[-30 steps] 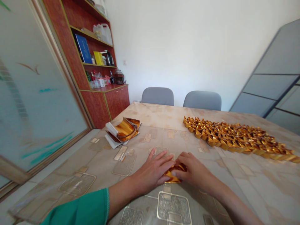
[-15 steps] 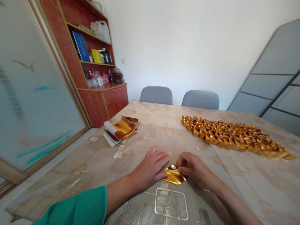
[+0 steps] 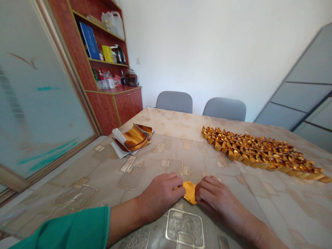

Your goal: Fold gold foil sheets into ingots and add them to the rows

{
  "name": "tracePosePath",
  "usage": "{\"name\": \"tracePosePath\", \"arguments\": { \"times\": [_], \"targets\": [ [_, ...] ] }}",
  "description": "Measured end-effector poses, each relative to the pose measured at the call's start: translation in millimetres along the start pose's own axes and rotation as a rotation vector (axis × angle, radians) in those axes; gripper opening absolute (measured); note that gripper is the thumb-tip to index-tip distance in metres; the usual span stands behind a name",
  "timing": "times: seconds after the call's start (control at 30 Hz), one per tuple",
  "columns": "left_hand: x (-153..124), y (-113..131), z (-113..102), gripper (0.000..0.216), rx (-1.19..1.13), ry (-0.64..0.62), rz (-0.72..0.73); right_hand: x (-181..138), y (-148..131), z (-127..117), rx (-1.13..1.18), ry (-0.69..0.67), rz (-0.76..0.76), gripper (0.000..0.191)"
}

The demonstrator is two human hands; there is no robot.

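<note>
A small piece of gold foil paper [image 3: 190, 192] lies low over the patterned tablecloth, between my two hands. My left hand [image 3: 164, 192] pinches its left side, the fingers curled and closed. On the opposite side, my right hand [image 3: 214, 193] grips the paper with bent fingers, and its fingertips partly cover the edge. Farther back on the left sits a curved stack of gold foil sheets [image 3: 137, 136] with white paper at its side. Rows of folded gold foil pieces [image 3: 259, 150] stand packed together on the right side of the table.
The table [image 3: 176, 121] carries a patterned covering. Two grey chairs [image 3: 174, 101] stand at its far side. A red-brown cabinet [image 3: 128, 107] with shelves of bottles, a kettle and a blue folder rises at the back left, beside a frosted glass door [image 3: 44, 86].
My left hand's fingers have gone from spread to curled in on the foil paper. The paper shows a smaller, duller face between my hands. The view has shifted slightly.
</note>
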State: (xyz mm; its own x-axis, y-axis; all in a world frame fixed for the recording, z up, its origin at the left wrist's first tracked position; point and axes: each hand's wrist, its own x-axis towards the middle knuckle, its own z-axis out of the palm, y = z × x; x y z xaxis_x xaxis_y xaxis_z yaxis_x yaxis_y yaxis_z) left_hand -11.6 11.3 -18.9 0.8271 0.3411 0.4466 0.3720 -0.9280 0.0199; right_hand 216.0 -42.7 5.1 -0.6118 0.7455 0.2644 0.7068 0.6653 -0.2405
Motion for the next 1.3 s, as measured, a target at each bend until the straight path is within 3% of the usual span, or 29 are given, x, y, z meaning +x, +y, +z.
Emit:
{"name": "tracePosePath", "arguments": {
  "times": [0.2,0.47,0.6,0.97,1.3],
  "targets": [
    [-7.0,4.5,-12.9,0.016,-0.173,-0.169,-0.060,-2.8,-2.9,1.1,0.177,-0.116,0.120,0.010],
    [-10.1,-0.3,-10.5,0.022,-0.318,-0.085,-0.119,6.0,7.9,5.7,0.324,-0.083,0.165,0.018],
    [-10.2,-2.1,-8.4,0.024,-0.291,-0.081,-0.081,11.1,15.1,9.3,0.401,-0.033,0.196,0.014],
    [-11.8,-4.6,0.4,0.022,-0.143,-0.095,-0.005,34.8,24.7,10.0,0.420,-0.050,0.259,0.011],
    [-13.0,3.7,-4.0,0.009,-0.220,-0.208,-0.159,29.9,26.2,22.4,0.405,-0.045,0.290,0.014]
  ]
}}
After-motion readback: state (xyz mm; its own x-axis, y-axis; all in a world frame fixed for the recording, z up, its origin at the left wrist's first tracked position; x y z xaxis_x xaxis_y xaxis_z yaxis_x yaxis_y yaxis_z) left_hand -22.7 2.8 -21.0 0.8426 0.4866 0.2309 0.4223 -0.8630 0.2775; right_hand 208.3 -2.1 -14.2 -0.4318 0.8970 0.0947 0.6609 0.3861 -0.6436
